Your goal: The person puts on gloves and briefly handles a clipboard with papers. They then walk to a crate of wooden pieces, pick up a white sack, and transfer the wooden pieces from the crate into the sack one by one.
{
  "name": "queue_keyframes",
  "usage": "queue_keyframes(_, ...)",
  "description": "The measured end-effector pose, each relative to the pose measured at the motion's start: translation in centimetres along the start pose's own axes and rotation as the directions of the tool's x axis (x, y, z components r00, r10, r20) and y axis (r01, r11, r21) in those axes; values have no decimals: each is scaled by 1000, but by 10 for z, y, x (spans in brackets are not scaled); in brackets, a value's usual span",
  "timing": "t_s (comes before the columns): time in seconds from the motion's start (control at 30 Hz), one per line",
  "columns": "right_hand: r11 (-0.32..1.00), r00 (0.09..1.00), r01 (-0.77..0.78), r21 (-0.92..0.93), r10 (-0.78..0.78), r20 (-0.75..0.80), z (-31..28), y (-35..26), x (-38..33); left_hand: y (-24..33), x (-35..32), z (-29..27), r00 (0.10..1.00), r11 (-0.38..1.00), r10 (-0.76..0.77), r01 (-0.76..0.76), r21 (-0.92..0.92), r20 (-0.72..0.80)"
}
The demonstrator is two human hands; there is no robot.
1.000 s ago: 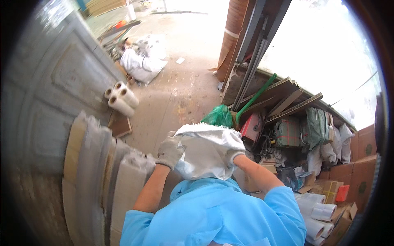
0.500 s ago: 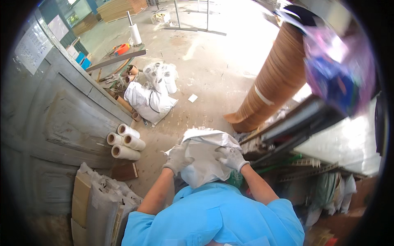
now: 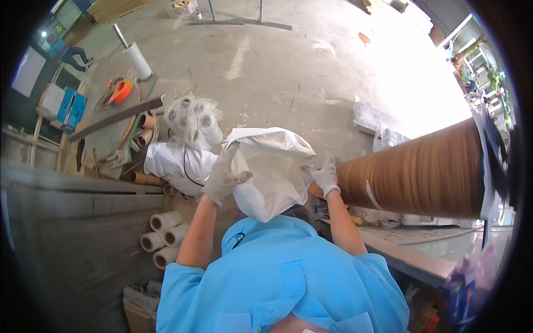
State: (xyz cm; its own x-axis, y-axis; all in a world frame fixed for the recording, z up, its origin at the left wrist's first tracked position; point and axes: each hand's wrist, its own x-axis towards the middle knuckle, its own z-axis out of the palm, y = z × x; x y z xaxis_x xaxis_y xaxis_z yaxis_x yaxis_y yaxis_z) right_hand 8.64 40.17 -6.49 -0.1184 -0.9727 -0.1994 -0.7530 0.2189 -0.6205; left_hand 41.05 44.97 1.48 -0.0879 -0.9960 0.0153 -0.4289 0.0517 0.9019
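A white woven sack hangs in front of my chest, its mouth gaping upward. My left hand, in a pale work glove, grips the sack's left rim, thumb toward the inside. On the opposite rim my right hand, gloved alike, holds the edge with some fingers raised. The inside looks pale and creased; its bottom is hidden. Just beyond my left hand lies a stuffed white sack with a dark cord. A big brown wood-grain roll is close to the right of my right hand.
Several film rolls are stacked at the left. Plastic-wrapped rolls and cardboard tubes lie beyond them. A white roll stands farther off, near an orange tape dispenser. Another person is at far left. A ledge runs along the right.
My view has swung to the right, and my body has turned with it. Both hands keep hold of the sack, whose mouth is now spread wider. The brown roll appears nearer my right hand.
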Motion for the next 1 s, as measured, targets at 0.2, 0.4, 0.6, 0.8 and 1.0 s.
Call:
queue_keyframes(0.2, 970, 979, -152, 190, 122, 161, 62, -15, 137, -48, 144, -29, 994, 998, -70, 69, 15, 82)
queue_keyframes(0.4, 910, 983, -104, 402, 33, 179, 69, -75, 319, -94, 291, -55, 989, 989, -148, 148, 24, 3)
queue_keyframes(0.6, 886, 950, -79, 456, -72, 304, 66, -171, 472, -102, 382, -105, 928, 931, -345, 357, 72, -144)
queue_keyframes(0.8, 926, 924, 145, 348, -252, 288, 118, -268, 624, -164, 473, -158, 875, 906, -396, 422, 40, -279)
queue_keyframes(1.0, 913, 930, 144, 381, -256, 264, 159, -356, 717, -214, 594, -263, 831, 880, -446, 474, 5, -333)
